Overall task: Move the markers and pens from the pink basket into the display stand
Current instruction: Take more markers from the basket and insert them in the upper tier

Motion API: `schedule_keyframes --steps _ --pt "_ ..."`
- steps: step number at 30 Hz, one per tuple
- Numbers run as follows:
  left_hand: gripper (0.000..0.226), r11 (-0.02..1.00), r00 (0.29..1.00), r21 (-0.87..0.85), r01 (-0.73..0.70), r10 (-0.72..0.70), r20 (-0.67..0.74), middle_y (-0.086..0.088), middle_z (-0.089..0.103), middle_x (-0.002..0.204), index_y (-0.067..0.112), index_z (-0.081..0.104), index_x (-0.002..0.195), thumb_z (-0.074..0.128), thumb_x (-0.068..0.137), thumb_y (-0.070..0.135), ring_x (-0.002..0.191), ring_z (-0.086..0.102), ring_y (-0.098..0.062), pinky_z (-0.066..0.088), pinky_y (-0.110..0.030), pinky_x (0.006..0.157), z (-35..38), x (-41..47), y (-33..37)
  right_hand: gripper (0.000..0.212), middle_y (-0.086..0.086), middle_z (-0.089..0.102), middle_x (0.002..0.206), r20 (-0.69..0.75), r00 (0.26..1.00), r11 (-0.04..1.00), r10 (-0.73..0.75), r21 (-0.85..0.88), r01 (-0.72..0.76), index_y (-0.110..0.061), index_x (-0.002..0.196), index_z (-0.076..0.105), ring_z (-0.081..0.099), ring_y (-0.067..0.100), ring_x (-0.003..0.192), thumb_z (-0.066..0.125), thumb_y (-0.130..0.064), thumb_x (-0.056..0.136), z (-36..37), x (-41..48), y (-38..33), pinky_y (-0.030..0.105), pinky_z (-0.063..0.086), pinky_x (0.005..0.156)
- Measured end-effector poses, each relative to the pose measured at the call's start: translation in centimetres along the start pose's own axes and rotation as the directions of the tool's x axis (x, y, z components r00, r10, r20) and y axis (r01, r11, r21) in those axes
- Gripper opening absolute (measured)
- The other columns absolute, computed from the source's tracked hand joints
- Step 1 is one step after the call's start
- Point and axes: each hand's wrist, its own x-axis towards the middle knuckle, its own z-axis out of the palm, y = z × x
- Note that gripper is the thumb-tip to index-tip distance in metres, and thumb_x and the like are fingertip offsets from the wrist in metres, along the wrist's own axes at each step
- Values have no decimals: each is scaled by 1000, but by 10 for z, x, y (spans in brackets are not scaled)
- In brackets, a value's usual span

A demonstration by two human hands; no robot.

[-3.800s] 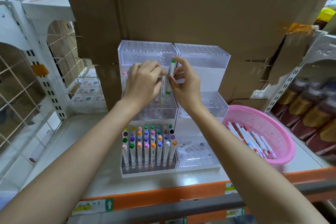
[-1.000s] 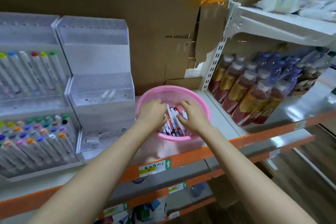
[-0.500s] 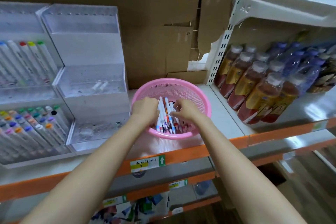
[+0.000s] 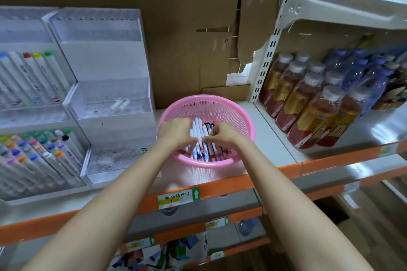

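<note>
Left hand [image 4: 176,132] and right hand [image 4: 222,135] curl fingers round a bunch of markers and pens [image 4: 199,131] inside the pink basket [image 4: 243,116] at the shelf [image 4: 272,138] front edge, apparently gathering; next likely a firm lift left to the display stand [image 4: 105,86]

Two arms in shot, and it's bare skin all the way: left forearm [image 4: 105,211] and right forearm [image 4: 286,200] long, slim, uncovered; left grip [image 4: 176,131] and right grip [image 4: 224,135] bare too.
</note>
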Motion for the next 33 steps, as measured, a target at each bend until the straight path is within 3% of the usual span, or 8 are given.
schedule_keyframes --steps 6,11,14,17,20,23,29,33 --pt "34 1000 998 12 11 -12 59 2 66 95 21 55 108 61 80 40 86 61 -17 54 -36 76 5 2 -4 33 -2 44 54 -26 999 993 23 113 -20 -18 63 49 38 12 47 62 -25 92 -3 -2 1 25 30 47" --pt "36 990 999 -139 36 -35 14 5 68 96 25 59 118 60 83 32 90 62 -16 49 -29 73 0 1 -5 33 -2 47 55 -73 997 978 22 208 -7 -17 63 51 40 13 48 56 -22 96 -4 -1 1 26 32 49" --pt "39 970 998 -237 52 -61 -30 8 67 96 29 58 124 58 85 33 93 61 -14 42 -27 71 -2 -1 -4 21 1 53 62 -105 994 966 28 259 0 -11 77 59 45 13 52 55 -20 96 -3 0 2 26 37 52" --pt "40 952 997 -301 52 -65 -32 10 67 96 31 54 126 56 87 28 91 61 -13 45 -27 72 -3 0 -7 12 7 62 82 -155 987 933 29 360 29 -8 104 61 56 16 64 55 -13 95 -3 -2 3 29 48 59" --pt "53 917 999 -399 24 -38 -26 15 66 90 41 44 132 60 83 26 88 62 -8 50 -30 77 -4 -1 -9 44 10 58 83 -203 979 876 9 474 90 -18 133 43 56 17 65 55 -4 93 -3 -2 5 28 50 56" --pt "58 893 999 -451 -9 -11 -43 16 66 89 47 41 132 63 83 26 87 61 -5 52 -31 77 -5 -2 -11 55 20 61 87 -247 968 848 -49 501 171 -21 138 39 57 21 68 54 2 91 -2 -2 6 40 54 66" --pt "53 846 992 -527 -78 16 -122 13 64 99 46 41 134 60 89 26 89 61 -5 52 -28 71 -4 -7 -12 44 8 63 86 -312 942 871 -124 420 254 -22 132 46 59 8 65 56 -3 93 -4 -8 3 21 49 55" --pt "54 790 975 -586 -182 67 -213 9 58 125 40 45 135 61 88 17 100 61 -11 56 -34 79 -11 -8 -14 44 2 64 90 -394 901 872 -184 358 334 -24 131 46 61 5 68 59 -5 93 -5 -11 0 16 47 54"
